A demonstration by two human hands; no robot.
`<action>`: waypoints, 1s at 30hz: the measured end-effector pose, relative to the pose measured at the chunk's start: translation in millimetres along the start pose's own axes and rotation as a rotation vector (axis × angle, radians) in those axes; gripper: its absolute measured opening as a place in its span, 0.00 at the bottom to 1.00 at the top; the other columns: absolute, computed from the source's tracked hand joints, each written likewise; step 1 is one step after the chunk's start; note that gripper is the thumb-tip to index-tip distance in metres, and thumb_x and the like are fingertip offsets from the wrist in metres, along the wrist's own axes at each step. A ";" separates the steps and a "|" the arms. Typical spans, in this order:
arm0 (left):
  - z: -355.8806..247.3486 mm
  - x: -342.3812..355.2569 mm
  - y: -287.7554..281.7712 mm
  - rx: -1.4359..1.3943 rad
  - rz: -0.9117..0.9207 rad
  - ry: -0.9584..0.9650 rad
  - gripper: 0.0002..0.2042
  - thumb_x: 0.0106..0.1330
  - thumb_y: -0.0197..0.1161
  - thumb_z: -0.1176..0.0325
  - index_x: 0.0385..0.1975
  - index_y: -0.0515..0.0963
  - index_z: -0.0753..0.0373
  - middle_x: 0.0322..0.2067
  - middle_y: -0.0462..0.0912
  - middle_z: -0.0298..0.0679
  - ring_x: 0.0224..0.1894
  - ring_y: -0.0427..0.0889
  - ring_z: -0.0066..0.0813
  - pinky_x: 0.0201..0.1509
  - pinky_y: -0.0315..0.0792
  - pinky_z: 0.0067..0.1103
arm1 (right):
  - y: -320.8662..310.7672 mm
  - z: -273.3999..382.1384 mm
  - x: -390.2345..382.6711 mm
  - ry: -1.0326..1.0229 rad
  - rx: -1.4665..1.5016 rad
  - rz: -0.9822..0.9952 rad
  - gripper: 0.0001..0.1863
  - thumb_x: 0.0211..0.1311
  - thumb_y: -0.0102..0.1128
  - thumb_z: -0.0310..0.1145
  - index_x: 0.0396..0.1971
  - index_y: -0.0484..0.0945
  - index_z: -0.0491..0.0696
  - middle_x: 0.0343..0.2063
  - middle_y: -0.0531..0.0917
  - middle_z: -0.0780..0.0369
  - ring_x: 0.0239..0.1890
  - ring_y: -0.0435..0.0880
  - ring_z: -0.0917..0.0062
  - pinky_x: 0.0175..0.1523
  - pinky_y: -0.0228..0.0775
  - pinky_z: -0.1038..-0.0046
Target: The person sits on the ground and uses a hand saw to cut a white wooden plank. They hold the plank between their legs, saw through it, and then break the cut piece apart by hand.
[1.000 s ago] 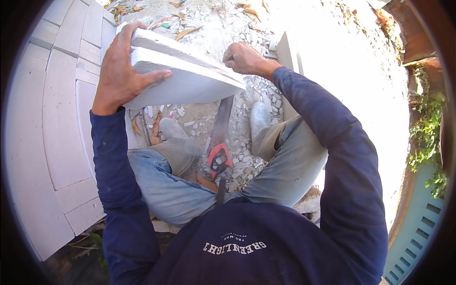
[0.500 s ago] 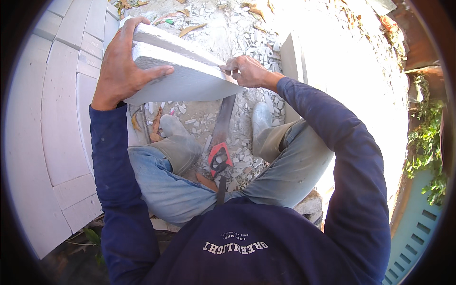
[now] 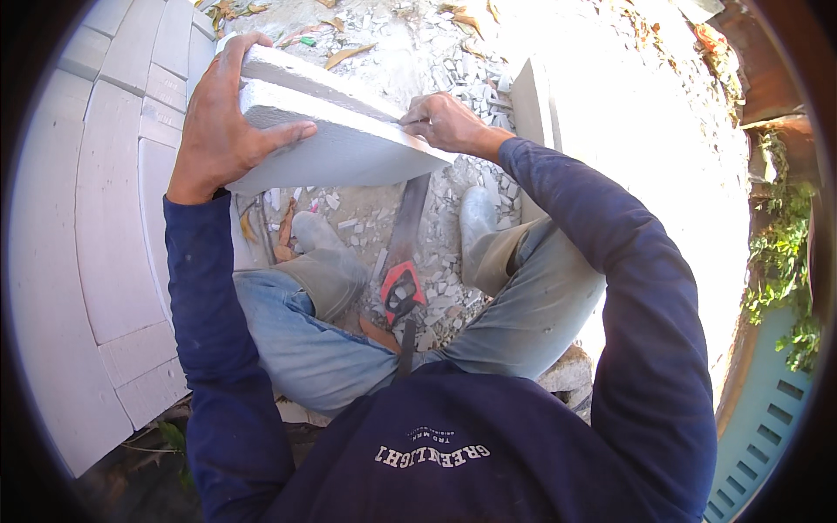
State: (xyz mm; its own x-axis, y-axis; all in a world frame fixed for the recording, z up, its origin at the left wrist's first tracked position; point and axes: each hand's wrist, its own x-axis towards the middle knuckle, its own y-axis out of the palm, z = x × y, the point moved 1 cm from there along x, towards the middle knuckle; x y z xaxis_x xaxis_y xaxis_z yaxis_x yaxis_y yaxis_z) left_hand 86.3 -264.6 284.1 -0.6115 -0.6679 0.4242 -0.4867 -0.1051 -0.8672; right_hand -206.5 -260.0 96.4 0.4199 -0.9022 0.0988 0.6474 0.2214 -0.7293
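My left hand grips the left end of a white block, its thumb pressed on the near edge and fingers over the far side. A long dark gap splits the block's top into two slab-like halves; I cannot tell whether they are joined below. At the gap's right end, my right hand is closed in a pinch, and whatever its fingertips hold is hidden. Below lies a handsaw with a red and black handle, its blade running up behind the block's lower edge.
Large pale blocks are stacked along the left. An upright pale slab stands to the right of the block. Broken white chips and dry leaves litter the ground. My boots stand either side of the saw.
My right hand has shifted slightly left and up along the gap, its fingers turning a little. The left hand and the block have barely moved.
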 end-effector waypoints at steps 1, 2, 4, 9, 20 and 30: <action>-0.9 0.5 0.3 0.004 0.002 0.005 0.43 0.45 0.83 0.60 0.62 0.66 0.61 0.46 0.82 0.49 0.51 0.84 0.43 0.56 0.78 0.33 | -0.2 0.4 0.8 -0.028 -0.009 0.001 0.12 0.63 0.62 0.26 0.44 0.87 0.42 0.39 0.87 0.52 0.44 0.87 0.60 0.53 0.77 0.64; -2.3 0.6 0.1 0.020 0.001 0.009 0.43 0.45 0.83 0.60 0.62 0.66 0.61 0.46 0.82 0.49 0.51 0.84 0.43 0.56 0.78 0.33 | -1.3 2.2 1.9 -0.054 -0.019 0.000 0.11 0.63 0.62 0.27 0.42 0.88 0.42 0.40 0.87 0.52 0.45 0.86 0.59 0.54 0.76 0.63; -5.5 0.0 -1.7 0.054 0.002 0.016 0.43 0.45 0.83 0.60 0.62 0.66 0.62 0.46 0.82 0.49 0.51 0.84 0.42 0.56 0.78 0.33 | -2.4 6.0 4.6 -0.093 -0.084 0.015 0.10 0.63 0.61 0.28 0.40 0.88 0.43 0.40 0.87 0.52 0.46 0.86 0.58 0.54 0.76 0.61; -5.1 -1.0 0.1 0.022 0.010 0.015 0.44 0.45 0.83 0.59 0.62 0.66 0.62 0.45 0.82 0.50 0.50 0.85 0.42 0.54 0.79 0.32 | -6.6 11.0 4.6 -0.181 -0.201 0.067 0.09 0.62 0.58 0.25 0.36 0.86 0.42 0.35 0.86 0.50 0.43 0.85 0.55 0.52 0.76 0.58; -2.7 -2.1 3.1 0.029 0.000 0.033 0.45 0.45 0.84 0.56 0.63 0.66 0.61 0.47 0.82 0.50 0.51 0.84 0.44 0.55 0.79 0.33 | -3.9 12.5 12.7 -0.276 -0.425 0.135 0.09 0.51 0.59 0.19 0.33 0.85 0.38 0.32 0.86 0.47 0.39 0.87 0.55 0.49 0.79 0.60; -4.8 -0.6 3.7 0.052 -0.002 0.033 0.46 0.44 0.85 0.58 0.64 0.66 0.61 0.47 0.82 0.50 0.52 0.84 0.44 0.55 0.79 0.34 | -7.5 25.6 7.9 -0.210 -0.439 0.188 0.11 0.53 0.58 0.19 0.37 0.83 0.37 0.37 0.85 0.48 0.44 0.87 0.56 0.54 0.78 0.60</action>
State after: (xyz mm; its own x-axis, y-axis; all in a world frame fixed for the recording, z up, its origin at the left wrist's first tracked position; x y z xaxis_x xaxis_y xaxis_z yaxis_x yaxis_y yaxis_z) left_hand 81.9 -261.0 281.9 -0.6313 -0.6433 0.4332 -0.4552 -0.1450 -0.8785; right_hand -191.7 -259.3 119.9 0.6510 -0.7580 0.0396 0.2397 0.1558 -0.9583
